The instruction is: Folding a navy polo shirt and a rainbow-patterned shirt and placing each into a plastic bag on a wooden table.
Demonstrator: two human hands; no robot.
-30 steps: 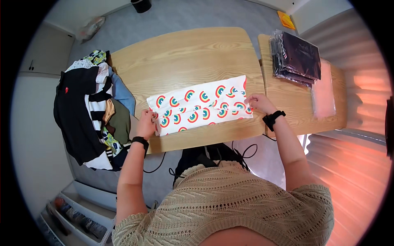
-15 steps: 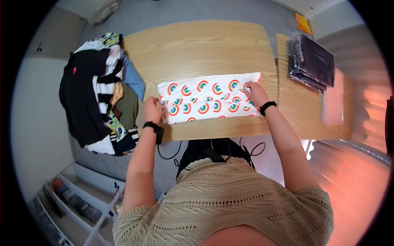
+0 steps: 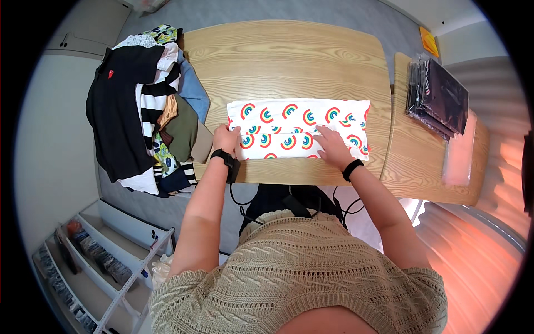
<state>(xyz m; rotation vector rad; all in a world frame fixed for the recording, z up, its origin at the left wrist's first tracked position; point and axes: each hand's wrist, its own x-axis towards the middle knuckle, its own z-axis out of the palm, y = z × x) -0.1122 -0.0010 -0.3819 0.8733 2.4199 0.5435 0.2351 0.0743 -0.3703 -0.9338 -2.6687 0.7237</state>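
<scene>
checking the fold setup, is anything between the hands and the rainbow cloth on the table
Nothing visible. The left hand rests on the left end of the rainbow-print cloth, and the right hand lies flat on its lower middle. The clothes pile sits off the table's left edge, apart from the cloth.

Heap of mixed clothes, black top uppermost [image 3: 119, 106], at wooden table's [image 3: 289, 61] left edge; dark plastic-wrapped packs [image 3: 439, 97] on side table; white shelf rack [image 3: 94, 261] lower left.

A folded cloth [image 3: 300, 129] lies on the table [image 3: 289, 61] — clothes pile [image 3: 144, 100] left, packets [image 3: 436, 94] right.
</scene>
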